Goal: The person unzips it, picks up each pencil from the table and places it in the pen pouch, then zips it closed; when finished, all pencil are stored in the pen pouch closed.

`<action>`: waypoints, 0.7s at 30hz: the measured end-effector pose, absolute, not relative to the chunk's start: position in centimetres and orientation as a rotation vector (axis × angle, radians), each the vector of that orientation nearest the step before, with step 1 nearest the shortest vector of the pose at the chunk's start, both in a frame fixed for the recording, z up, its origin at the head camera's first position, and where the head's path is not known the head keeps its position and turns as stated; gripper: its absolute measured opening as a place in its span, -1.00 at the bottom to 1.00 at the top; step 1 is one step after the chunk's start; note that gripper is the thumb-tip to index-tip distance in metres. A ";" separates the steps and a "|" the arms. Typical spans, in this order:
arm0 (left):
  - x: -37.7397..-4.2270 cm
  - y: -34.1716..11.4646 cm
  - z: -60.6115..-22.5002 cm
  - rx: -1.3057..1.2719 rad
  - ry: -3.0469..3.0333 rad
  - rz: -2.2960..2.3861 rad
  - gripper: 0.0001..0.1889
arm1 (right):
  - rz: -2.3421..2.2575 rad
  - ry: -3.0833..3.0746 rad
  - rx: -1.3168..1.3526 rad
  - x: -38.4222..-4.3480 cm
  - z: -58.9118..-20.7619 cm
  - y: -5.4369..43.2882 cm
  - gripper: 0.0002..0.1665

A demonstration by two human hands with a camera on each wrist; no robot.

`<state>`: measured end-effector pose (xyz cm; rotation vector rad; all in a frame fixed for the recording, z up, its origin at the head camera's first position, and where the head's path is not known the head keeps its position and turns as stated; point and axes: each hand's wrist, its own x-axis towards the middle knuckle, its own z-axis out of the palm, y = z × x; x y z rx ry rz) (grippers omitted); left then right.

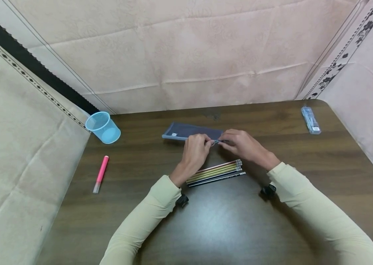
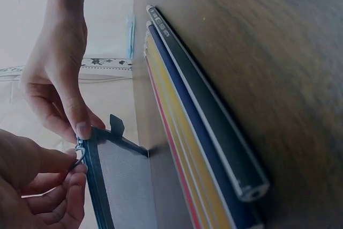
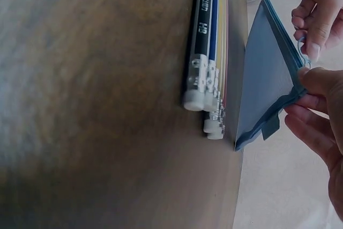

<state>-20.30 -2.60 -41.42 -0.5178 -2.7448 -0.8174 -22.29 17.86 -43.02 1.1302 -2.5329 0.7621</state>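
A dark blue mesh zip pouch is held up off the table along its zipped edge, near the back middle. My left hand pinches the ring-shaped zipper pull between thumb and fingertips. Close beside it, my right hand grips the pouch's corner at the end of the zip, thumb on top, with a small fabric tab hanging below. Several pencils, striped red, yellow, blue and black, lie side by side just in front of the pouch, eraser ends to the right.
A light blue cup stands at the table's back left corner. In front of it lies a pink marker. Near the back right corner lies a small light blue packet. Cloth hangs behind the table.
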 end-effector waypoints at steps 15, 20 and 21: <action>-20.6 -4.6 -40.3 -0.448 -2.695 -0.930 -0.82 | 0.789 -2.421 1.131 -22.1 -41.6 17.7 -0.78; -20.7 -6.1 -40.7 -0.367 -2.690 -0.933 -0.82 | 0.779 -2.409 1.110 -22.2 -41.9 18.2 -0.78; -20.7 -6.4 -40.8 -0.355 -2.691 -0.931 -0.82 | 0.776 -2.412 1.108 -22.1 -42.0 18.4 -0.77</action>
